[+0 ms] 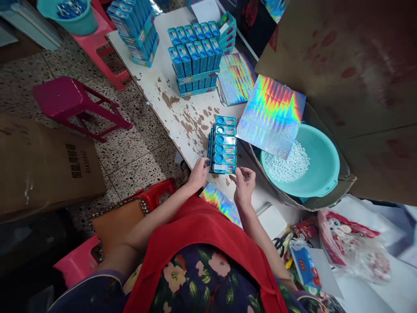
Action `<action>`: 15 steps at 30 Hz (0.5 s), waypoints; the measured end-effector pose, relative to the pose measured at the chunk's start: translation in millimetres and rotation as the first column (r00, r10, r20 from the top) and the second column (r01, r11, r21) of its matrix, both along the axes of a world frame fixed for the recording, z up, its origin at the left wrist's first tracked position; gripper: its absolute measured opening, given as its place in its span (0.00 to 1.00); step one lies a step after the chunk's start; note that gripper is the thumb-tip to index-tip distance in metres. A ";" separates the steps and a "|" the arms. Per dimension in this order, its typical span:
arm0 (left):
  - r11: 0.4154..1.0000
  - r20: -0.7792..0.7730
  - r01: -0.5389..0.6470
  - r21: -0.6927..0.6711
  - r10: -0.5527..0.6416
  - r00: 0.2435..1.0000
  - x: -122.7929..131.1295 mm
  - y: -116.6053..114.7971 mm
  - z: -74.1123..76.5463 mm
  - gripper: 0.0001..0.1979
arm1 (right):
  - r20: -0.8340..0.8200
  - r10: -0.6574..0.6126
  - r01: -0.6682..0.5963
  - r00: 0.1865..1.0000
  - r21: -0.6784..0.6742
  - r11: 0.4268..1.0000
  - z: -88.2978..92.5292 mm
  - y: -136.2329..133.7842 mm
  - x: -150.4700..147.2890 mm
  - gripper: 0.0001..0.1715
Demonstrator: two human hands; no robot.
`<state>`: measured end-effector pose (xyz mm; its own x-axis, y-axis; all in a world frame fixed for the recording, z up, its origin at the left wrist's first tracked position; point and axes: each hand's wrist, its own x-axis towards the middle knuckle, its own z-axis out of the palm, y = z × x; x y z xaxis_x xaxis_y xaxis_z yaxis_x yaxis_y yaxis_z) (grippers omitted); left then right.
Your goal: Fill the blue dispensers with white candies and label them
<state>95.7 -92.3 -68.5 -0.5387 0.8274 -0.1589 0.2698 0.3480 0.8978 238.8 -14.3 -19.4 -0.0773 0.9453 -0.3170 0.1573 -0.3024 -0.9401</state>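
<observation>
A row of slim blue candy containers (225,139), each with a round spot on its top and lettering that reads CARAMELO, stands on the worn white table in front of me. My left hand (198,174) has its fingertips closed on the near left corner of this row. At the near right corner, the thumb and forefinger of my right hand (244,186) grip the end of the nearest container, the other fingers curled. Part of a shiny rainbow sheet (220,203) lies between my forearms, near the table's front edge.
Stacked blue candy packs (195,61) stand farther along the table (156,100), with another stack (135,32) beside them. To the right, a holographic sheet (272,115) overlaps a turquoise basin (321,161) of white pellets. A pink stool (61,100) stands left on the floor.
</observation>
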 end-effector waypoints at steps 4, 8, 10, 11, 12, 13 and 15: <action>1.000 -0.138 0.007 0.000 -0.007 0.990 9.0 -17.2 10.1 0.18 | 0.202 0.071 -0.096 0.977 0.116 0.989 4.2 -1.2 -5.0 0.27; 0.974 -0.289 0.219 -0.063 -0.228 0.930 22.3 -25.5 20.9 0.34 | 0.343 0.108 -0.182 0.933 0.194 0.964 3.0 6.5 -17.4 0.24; 0.966 -0.343 0.222 -0.134 -0.255 0.904 22.2 -33.9 17.8 0.34 | 0.301 0.142 -0.205 0.943 0.188 0.961 0.7 11.9 -14.0 0.22; 0.970 -0.369 0.195 -0.147 -0.237 0.899 21.0 -40.2 14.8 0.32 | 0.251 0.171 -0.216 0.953 0.163 0.963 -0.9 14.1 -8.0 0.21; 0.974 -0.386 0.174 -0.142 -0.217 0.897 19.7 -47.2 11.5 0.28 | 0.192 0.194 -0.222 0.962 0.132 0.966 -3.0 15.4 1.1 0.21; 0.975 -0.385 0.182 -0.123 -0.216 0.897 19.3 -53.9 8.0 0.23 | 0.139 0.201 -0.216 0.970 0.107 0.971 -5.7 15.3 13.4 0.22; 0.940 -0.322 0.331 -0.078 -0.338 0.884 23.8 -61.7 1.1 0.16 | 0.114 0.172 -0.181 0.979 0.073 0.981 -13.6 10.1 45.6 0.22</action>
<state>119.5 -154.0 -67.4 -0.2547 0.9662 -0.0406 0.6496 0.2021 0.7329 284.4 -4.2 -33.0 -0.2151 0.9430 -0.2538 0.3017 -0.1830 -0.9357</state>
